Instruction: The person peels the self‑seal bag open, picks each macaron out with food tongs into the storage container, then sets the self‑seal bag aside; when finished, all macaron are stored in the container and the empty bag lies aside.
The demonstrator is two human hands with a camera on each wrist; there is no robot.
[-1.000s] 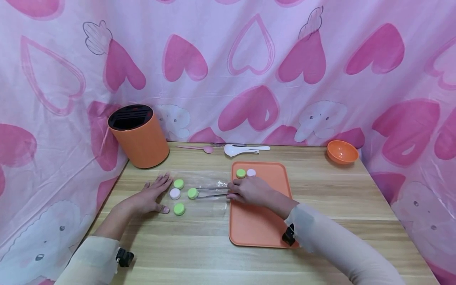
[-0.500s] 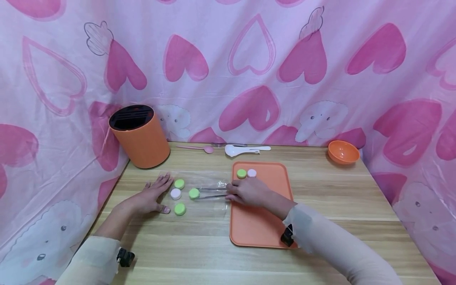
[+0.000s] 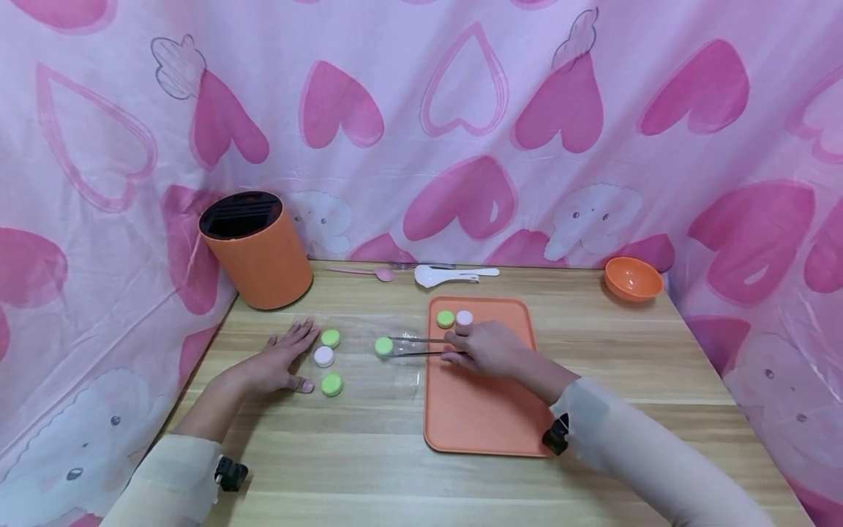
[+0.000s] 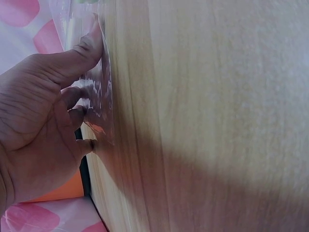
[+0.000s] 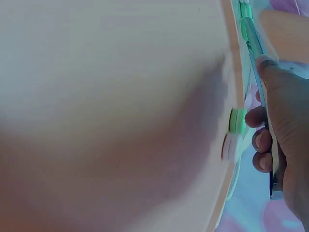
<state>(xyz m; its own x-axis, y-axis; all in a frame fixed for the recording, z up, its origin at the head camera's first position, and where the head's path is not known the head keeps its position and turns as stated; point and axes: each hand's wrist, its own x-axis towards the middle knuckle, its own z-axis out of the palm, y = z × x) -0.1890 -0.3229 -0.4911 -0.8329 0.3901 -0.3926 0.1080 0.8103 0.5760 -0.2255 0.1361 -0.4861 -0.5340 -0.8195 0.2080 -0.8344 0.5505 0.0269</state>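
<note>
My right hand (image 3: 490,350) grips metal tongs (image 3: 418,354), whose tips hold a green macaron (image 3: 384,347) over the right part of a clear plastic sheet (image 3: 388,380). In the right wrist view, fingers and thumb curl round the tongs (image 5: 263,87). My left hand (image 3: 276,362) rests with spread fingers on the sheet's left end; the left wrist view shows its fingertips pressing the crinkled plastic (image 4: 99,104). Beside it on the sheet lie a green macaron (image 3: 331,338), a pale pink macaron (image 3: 324,356) and another green macaron (image 3: 332,384).
An orange tray (image 3: 481,424) lies under my right hand, with a green macaron (image 3: 445,319) and a pale pink one (image 3: 464,318) at its far end. Behind are a pink spoon (image 3: 384,274), a white spoon (image 3: 428,276), an orange knife block (image 3: 260,256) and an orange bowl (image 3: 634,279).
My right hand has drawn back to the right, bringing the tongs and the green macaron from beside the other macarons toward the tray. The left hand has stayed in place.
</note>
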